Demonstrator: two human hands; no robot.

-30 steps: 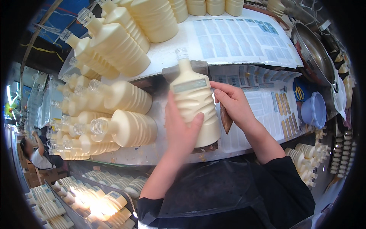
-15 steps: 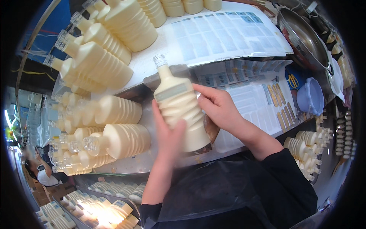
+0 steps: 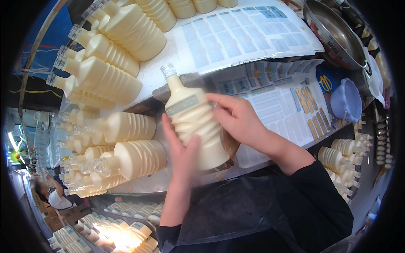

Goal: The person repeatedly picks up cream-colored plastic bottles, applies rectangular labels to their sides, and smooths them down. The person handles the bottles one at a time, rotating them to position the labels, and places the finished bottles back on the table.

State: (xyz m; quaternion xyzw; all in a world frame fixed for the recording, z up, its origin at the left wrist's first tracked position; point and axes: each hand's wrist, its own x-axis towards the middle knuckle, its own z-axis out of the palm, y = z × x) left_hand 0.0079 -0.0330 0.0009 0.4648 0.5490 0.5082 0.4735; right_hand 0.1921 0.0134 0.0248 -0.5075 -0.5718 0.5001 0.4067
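Observation:
A cream ribbed bottle [image 3: 199, 126] with a clear threaded neck leans in front of me on a small block, its neck pointing up and left. A grey-green strip label [image 3: 184, 104] lies across its upper front. My left hand [image 3: 182, 148] is closed around the bottle's lower left side, thumb across the front; it is slightly blurred. At the bottle's right shoulder, my right hand [image 3: 238, 117] rests with its index finger stretched to the edge near the label and its other fingers curled in. What lies under those fingertips is hidden.
Cream bottles [image 3: 141, 159] lie stacked at left; others stand on the white upper shelf [image 3: 158, 63]. Label sheets [image 3: 249, 38] cover that shelf, and a sheet with gold strips [image 3: 306, 101] lies below. A lilac bucket [image 3: 346, 101] and metal pan [image 3: 333, 29] sit right. Another person [image 3: 57, 196] is far left.
The view has shifted slightly. The bottle and both hands appear a little further left, with the bottle tilted slightly more. Both hands keep nearly the same hold.

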